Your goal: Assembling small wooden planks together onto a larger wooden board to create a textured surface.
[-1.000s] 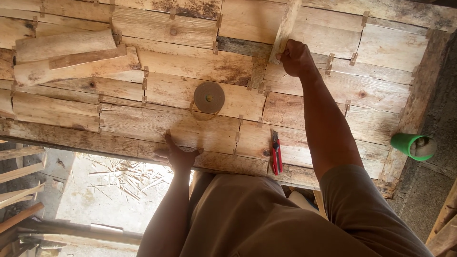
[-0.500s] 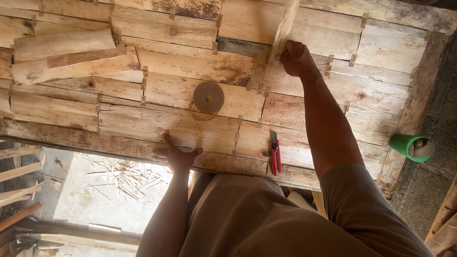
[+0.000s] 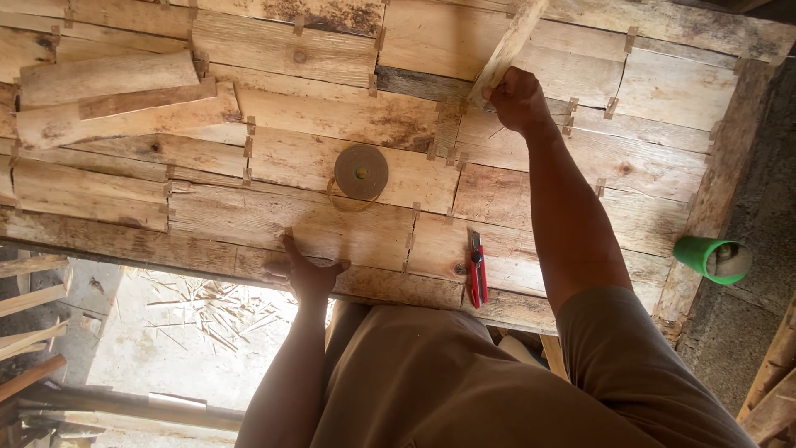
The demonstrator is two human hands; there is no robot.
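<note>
My right hand point(image 3: 518, 99) is closed around the lower end of a pale wooden stick point(image 3: 507, 50) that slants up and away over the plank surface. My left hand point(image 3: 305, 272) rests flat with fingers spread on the near edge of the plank worktop point(image 3: 315, 166). A round brown tape measure point(image 3: 361, 172) lies on the planks between the two hands. A red utility knife point(image 3: 478, 267) lies near the front edge, just left of my right forearm.
Loose wooden pieces point(image 3: 108, 87) are stacked on the worktop at the left. A green cup point(image 3: 711, 258) sits at the right edge. Wood slivers point(image 3: 207, 311) litter the floor below, and several slats point(image 3: 29, 323) lean at the far left.
My right hand with the stick has shifted slightly; the left hand stays on the plank edge.
</note>
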